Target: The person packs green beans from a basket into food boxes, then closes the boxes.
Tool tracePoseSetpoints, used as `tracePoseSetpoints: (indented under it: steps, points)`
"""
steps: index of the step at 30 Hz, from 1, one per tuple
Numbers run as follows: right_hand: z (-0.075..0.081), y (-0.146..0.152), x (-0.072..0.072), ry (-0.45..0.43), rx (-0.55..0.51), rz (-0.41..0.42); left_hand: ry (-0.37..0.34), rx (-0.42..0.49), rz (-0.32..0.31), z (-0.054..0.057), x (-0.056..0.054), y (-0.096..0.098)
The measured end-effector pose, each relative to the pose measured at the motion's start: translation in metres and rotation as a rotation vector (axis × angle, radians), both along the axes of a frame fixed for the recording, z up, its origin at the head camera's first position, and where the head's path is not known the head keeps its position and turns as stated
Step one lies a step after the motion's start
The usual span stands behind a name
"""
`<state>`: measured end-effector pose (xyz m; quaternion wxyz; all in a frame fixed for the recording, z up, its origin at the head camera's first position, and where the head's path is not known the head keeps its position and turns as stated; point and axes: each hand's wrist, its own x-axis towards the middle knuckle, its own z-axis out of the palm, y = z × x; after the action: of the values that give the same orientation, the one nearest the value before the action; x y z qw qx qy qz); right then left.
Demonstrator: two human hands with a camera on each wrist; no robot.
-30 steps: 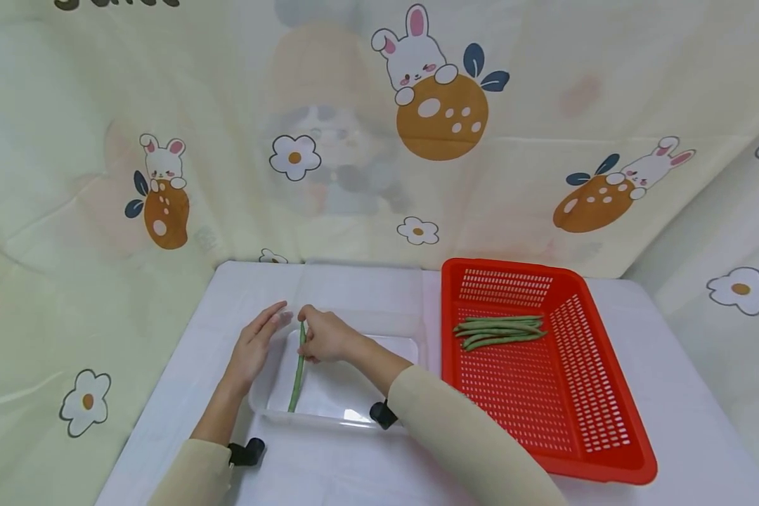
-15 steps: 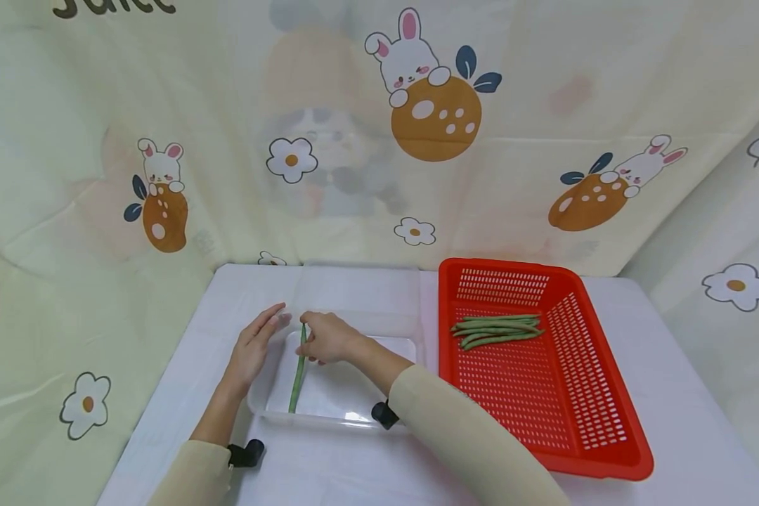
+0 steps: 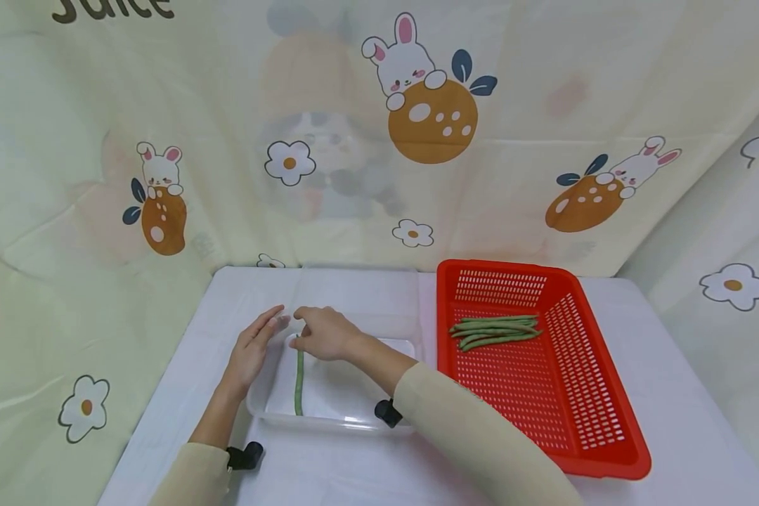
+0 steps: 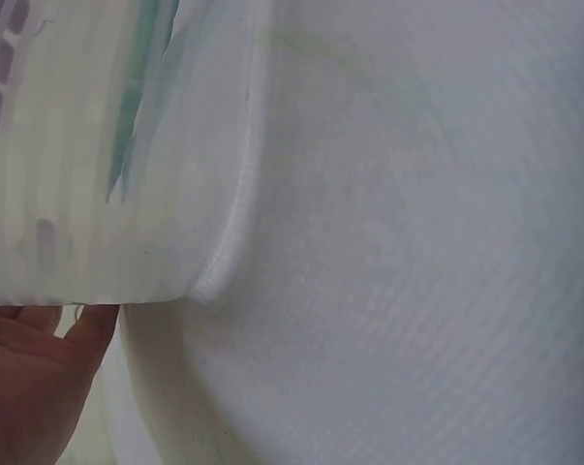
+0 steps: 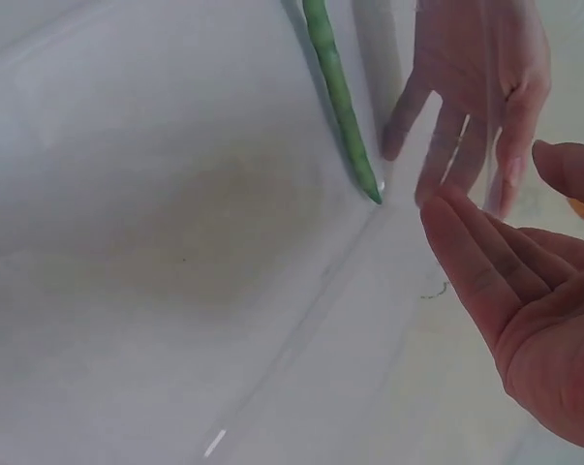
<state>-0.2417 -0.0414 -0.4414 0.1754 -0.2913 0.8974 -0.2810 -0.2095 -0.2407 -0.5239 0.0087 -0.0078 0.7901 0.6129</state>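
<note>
One green bean (image 3: 299, 386) lies lengthwise along the left side of a clear plastic box (image 3: 338, 423). My right hand (image 3: 325, 335) hovers over its far end, hiding the tip in the head view. In the right wrist view the fingers of that hand (image 5: 553, 320) are loosely bent, apart from the bean (image 5: 340, 107), and hold nothing. My left hand (image 3: 253, 351) rests along the outside of the box's left wall. Its fairly straight fingers (image 5: 451, 145) show through the clear plastic.
To the right of the box stands a red perforated basket (image 3: 607, 379) with several green beans (image 3: 496, 329) bunched near its far end. A white cloth (image 3: 329, 471) covers the table. A printed curtain (image 3: 512, 190) hangs behind it.
My right hand has let go of the bean and lifted slightly off it. The bean now lies straighter on the box floor. My left hand has stayed at the wall.
</note>
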Motion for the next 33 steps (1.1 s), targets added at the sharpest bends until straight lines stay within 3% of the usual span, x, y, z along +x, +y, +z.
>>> tracePoseSetpoints:
  steps: [15, 25, 33]
  points:
    - [0.033, 0.026, -0.001, 0.180, 0.074, 0.064, 0.017, -0.022, 0.006, 0.000, -0.001, 0.000]
    - [0.035, 0.045, 0.001, 0.179, 0.146, 0.057, 0.008, 0.003, -0.006, -0.004, 0.002, 0.001]
    - [0.037, 0.067, -0.007, 0.220, 0.149, 0.030, 0.009, 0.000, -0.002, -0.002, 0.002, 0.001]
